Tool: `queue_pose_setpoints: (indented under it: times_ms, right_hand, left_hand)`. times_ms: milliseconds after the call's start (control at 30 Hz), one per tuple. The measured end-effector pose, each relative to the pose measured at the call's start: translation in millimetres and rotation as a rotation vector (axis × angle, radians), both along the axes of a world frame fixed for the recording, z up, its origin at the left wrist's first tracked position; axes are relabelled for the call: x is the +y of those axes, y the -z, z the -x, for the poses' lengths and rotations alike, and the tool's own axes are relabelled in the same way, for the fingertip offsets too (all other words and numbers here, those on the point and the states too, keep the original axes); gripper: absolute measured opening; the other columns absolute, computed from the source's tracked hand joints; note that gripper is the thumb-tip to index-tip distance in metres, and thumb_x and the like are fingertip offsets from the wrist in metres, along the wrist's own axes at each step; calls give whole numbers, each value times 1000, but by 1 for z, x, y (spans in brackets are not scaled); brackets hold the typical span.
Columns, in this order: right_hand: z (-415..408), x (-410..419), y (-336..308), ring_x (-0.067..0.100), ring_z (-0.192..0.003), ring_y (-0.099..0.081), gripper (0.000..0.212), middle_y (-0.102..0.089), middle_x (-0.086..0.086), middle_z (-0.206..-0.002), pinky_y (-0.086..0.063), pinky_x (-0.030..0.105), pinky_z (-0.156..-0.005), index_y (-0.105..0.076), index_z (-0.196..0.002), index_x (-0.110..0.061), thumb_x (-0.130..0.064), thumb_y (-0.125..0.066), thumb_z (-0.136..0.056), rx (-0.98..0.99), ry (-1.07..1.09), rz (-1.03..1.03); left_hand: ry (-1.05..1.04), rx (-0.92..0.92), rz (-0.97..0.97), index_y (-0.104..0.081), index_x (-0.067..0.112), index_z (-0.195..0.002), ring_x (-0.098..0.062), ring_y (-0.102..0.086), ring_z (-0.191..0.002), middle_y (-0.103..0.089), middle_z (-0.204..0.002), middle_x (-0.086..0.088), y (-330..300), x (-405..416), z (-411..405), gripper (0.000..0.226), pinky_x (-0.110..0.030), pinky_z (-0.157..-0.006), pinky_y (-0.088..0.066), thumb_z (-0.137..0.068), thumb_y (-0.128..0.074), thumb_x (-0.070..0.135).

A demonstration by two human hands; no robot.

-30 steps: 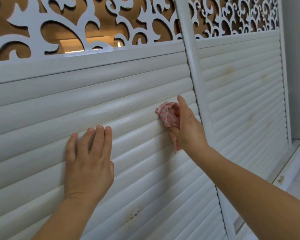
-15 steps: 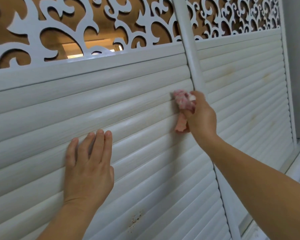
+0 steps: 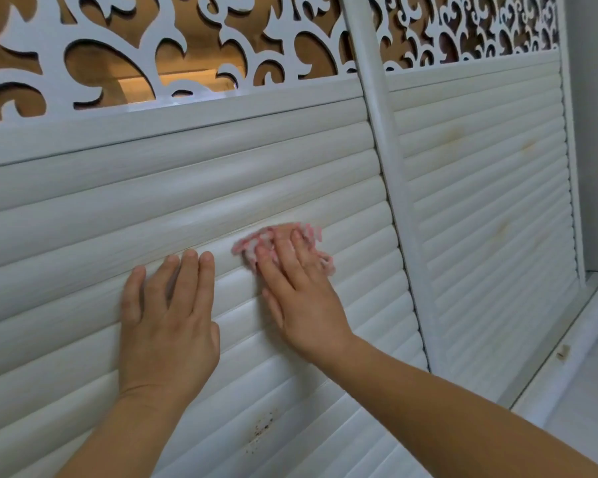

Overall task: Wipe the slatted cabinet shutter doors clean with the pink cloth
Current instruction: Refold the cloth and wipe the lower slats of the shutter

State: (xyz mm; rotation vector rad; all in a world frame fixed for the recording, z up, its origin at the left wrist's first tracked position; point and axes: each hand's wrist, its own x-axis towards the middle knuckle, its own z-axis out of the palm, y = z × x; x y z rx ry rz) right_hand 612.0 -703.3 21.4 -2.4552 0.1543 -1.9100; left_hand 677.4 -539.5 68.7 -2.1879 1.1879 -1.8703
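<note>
Both hands lie flat: my left hand (image 3: 168, 326) braces the shutter door (image 3: 83, 305), my right hand (image 3: 301, 298) presses the pink cloth (image 3: 256, 243) under straight fingers; soft, bunching, best pinned mid-wad

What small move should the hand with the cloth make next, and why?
Probably slide the right hand and pink cloth down the left shutter door toward the dark specks. The cloth lies pressed flat well above them, and the left hand braces the slats.
</note>
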Motion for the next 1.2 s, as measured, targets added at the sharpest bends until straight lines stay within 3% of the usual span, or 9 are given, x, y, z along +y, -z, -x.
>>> queue_pose_setpoints:
  times_ms: [100, 267, 367, 533, 667, 733, 833, 1000, 1200]
  right_hand:
    - [14, -31, -7, 37, -134, -38, 55, -43, 18, -144, -33, 49, -107, -38, -138, -12, -20, -44, -84, 109, 97, 121]
    - [36, -75, -35, 25, -143, -19, 58, -8, 6, -159, -41, 39, -101, -28, -147, -8, -7, -47, -92, 72, 129, -496]
    - [26, -66, -40, 25, -143, -17, 61, -4, 4, -159, -41, 44, -100, -24, -148, -12, -2, -42, -91, -34, 118, -608]
    - [10, -31, -28, 43, -135, -33, 59, -31, 17, -151, -46, 62, -88, -41, -141, -6, -12, -25, -84, 84, 50, -248]
    - [21, -61, -26, 42, -128, -44, 71, -45, 20, -141, -38, 53, -99, -52, -132, -3, 3, -69, -63, 131, 183, 8]
    - [25, -75, -29, 42, -127, -45, 74, -46, 21, -141, -38, 55, -99, -53, -131, -1, 1, -76, -60, 165, 218, -14]
    - [34, -89, -34, 44, -128, -43, 72, -39, 22, -145, -43, 58, -96, -47, -134, 1, -1, -74, -67, 143, 238, -122]
    - [46, -116, -40, 28, -134, -35, 57, -8, -5, -160, -39, 38, -96, -24, -149, -17, -12, -40, -94, 106, 319, -464]
    - [33, -79, -28, 27, -133, -37, 63, -8, -1, -160, -42, 33, -86, -26, -146, -16, -9, -55, -90, -12, 164, -819]
  left_hand:
    - [-4, 12, -15, -42, 0, -135, -38, -38, -120, -49, -130, -20, -1, 1, 0, 63, -55, -107, -23, -74, -35, 15]
    - [-5, 26, -15, -42, -1, -135, -38, -37, -120, -48, -131, -20, -1, 1, 2, 63, -55, -107, -22, -76, -32, 16]
    - [-9, 30, -5, -43, -1, -134, -37, -37, -120, -47, -131, -20, 0, -1, 3, 62, -54, -107, -22, -76, -31, 16]
    - [-13, 26, -10, -43, -1, -134, -38, -37, -120, -47, -131, -19, 0, 0, 3, 62, -55, -107, -23, -75, -32, 16]
    - [-3, -8, -10, -43, -1, -134, -38, -39, -119, -49, -130, -20, 0, 0, 0, 61, -55, -106, -25, -77, -31, 15]
    - [3, -16, -2, -43, -1, -135, -38, -39, -119, -49, -130, -21, 0, -1, -1, 60, -55, -106, -24, -78, -30, 15]
    - [6, -35, -3, -42, 0, -135, -39, -39, -119, -49, -130, -20, 0, -1, -3, 60, -54, -107, -24, -79, -29, 14]
    - [1, -64, -13, -41, 0, -136, -38, -38, -119, -48, -131, -20, 1, 0, -5, 60, -54, -107, -24, -78, -32, 13]
    - [-6, -62, 7, -41, 0, -136, -37, -36, -121, -43, -132, -18, 2, -2, -5, 61, -54, -107, -23, -79, -28, 14]
